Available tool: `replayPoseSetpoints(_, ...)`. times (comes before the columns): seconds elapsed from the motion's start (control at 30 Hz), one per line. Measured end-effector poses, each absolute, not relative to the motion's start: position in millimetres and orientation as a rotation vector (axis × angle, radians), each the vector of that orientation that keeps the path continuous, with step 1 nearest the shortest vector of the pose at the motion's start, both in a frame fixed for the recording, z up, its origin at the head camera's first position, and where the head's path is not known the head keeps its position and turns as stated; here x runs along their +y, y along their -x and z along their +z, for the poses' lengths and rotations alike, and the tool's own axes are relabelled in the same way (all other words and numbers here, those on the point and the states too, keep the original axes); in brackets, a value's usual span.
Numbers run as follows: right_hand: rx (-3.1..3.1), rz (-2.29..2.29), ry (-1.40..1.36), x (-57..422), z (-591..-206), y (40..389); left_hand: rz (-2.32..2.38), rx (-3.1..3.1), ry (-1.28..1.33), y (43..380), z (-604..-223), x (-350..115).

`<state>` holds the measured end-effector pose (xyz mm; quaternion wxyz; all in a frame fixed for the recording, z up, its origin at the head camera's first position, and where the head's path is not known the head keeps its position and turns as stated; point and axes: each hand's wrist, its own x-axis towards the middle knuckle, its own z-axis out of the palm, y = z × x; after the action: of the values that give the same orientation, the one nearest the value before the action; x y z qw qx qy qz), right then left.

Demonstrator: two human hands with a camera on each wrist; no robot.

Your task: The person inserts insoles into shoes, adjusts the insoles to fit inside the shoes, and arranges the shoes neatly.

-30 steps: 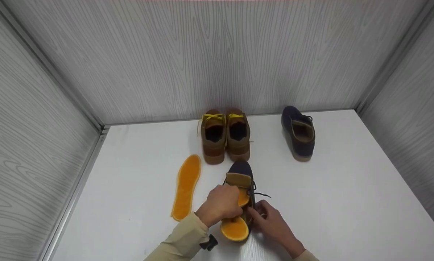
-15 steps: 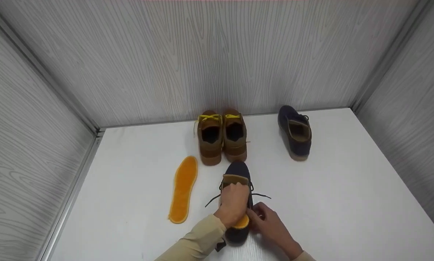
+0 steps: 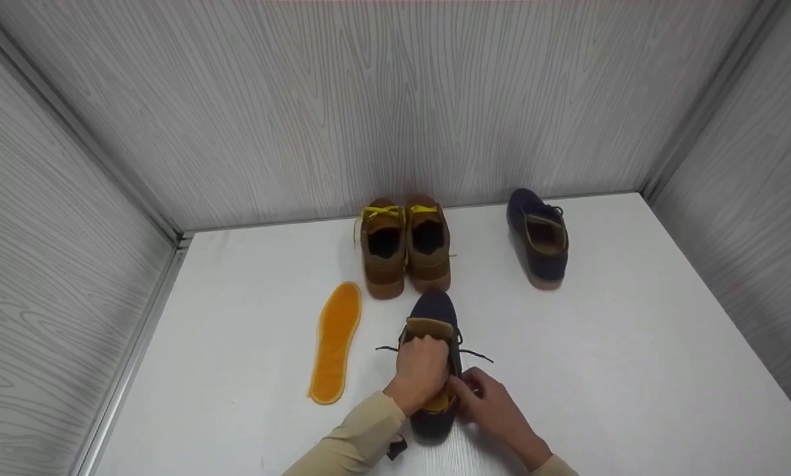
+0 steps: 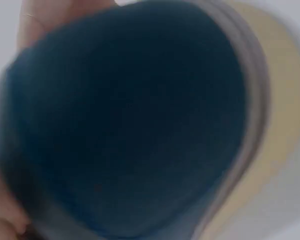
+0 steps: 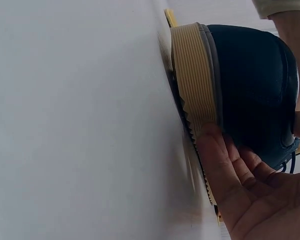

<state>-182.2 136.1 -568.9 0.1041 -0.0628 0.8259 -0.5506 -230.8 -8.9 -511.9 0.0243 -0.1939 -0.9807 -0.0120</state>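
A navy lace-up shoe (image 3: 435, 306) stands at the front of the table, toe pointing away. Inside its heel end shows an orange insole (image 3: 437, 402). My left hand (image 3: 421, 373) reaches into the shoe's opening, and its fingers are hidden there. With my right hand (image 3: 494, 406) I hold the shoe's right side, thumb at the collar. In the right wrist view the fingers (image 5: 217, 165) of that hand lie along the ribbed sole and navy upper. The shoe's heel (image 4: 140, 115) fills most of the left wrist view.
A second orange insole (image 3: 336, 344) lies flat to the left. Two brown shoes (image 3: 385, 281) with yellow laces stand side by side behind. Another navy shoe (image 3: 546, 264) is at the back right. Grey wood-grain panels (image 3: 395, 106) close in the back and sides.
My left hand has moved forward, deeper into the shoe. The insole's heel end, which stuck out over the back of the shoe, now sits inside. My right hand stays put.
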Motion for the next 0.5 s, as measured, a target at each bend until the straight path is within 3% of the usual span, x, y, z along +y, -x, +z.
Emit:
replayPoseSetpoints(0.27,2.426,-1.597,0.159,138,-571,182,0.033,-3.122,0.816,208,-483,-18)
replayPoseSetpoints(0.5,2.417,-1.57,0.205,139,-571,184,0.371,-3.113,0.979,214,-493,-16)
